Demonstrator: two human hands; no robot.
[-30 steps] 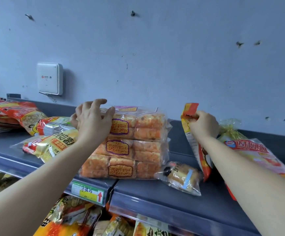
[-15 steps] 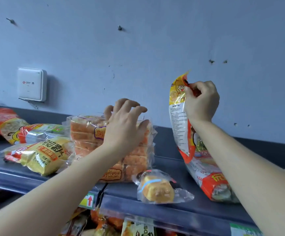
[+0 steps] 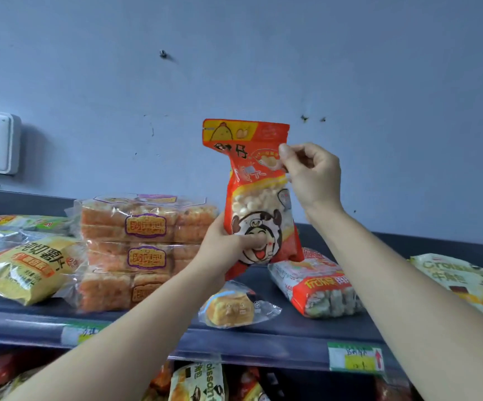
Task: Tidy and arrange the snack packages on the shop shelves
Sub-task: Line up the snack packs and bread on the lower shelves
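You are holding the orange snack bag (image 3: 259,198) upright in the air, above the top shelf (image 3: 263,340) and in front of the wall. Your left hand (image 3: 228,244) is gripping its lower part, with the fingers (image 3: 252,241) curled into the front of the bag. Your right hand (image 3: 312,175) is pinching the upper right edge between thumb and forefinger. The bag is not yet sitting anywhere, so this one is only half handled.

To its left the stack of cake packs (image 3: 145,247) is standing three high and fairly square, which looks finished. The rest is looking untidy. A yellow pack (image 3: 23,270) is lying slanted at the left. A small bun packet (image 3: 234,306) is lying loose near the front lip. A red-and-white pack (image 3: 318,287) is lying askew just behind the bag, and a croissant pack (image 3: 463,282) is sloping at the far right. By my reckoning you are still working through the early part, with most of this shelf left to line up.
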